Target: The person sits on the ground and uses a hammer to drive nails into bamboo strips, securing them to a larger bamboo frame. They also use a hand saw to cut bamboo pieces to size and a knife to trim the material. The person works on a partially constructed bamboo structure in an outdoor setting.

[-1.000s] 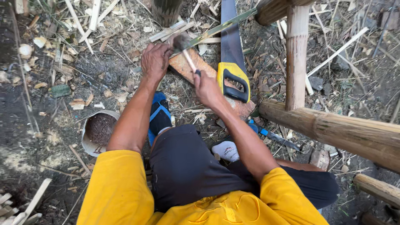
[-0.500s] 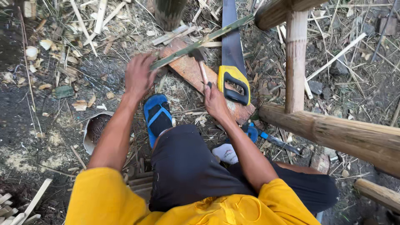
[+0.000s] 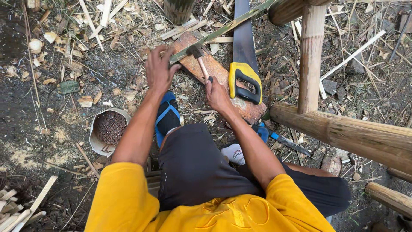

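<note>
Both arms stretched forward and down from yellow sleeves, elbows slightly bent. Left hand palm down, fingers curled in a loose grip, knuckles up. Right hand closed in a fist, wrist straight, thumb side up. Hands near each other, not touching.

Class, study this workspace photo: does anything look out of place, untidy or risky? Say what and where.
The handsaw lies loose on the ground, its yellow handle right beside the right hand gripping the hammer. Bamboo offcuts and shavings litter the dirt all around. The bowl of nails sits intact, nothing visibly spilled beside it.
</note>
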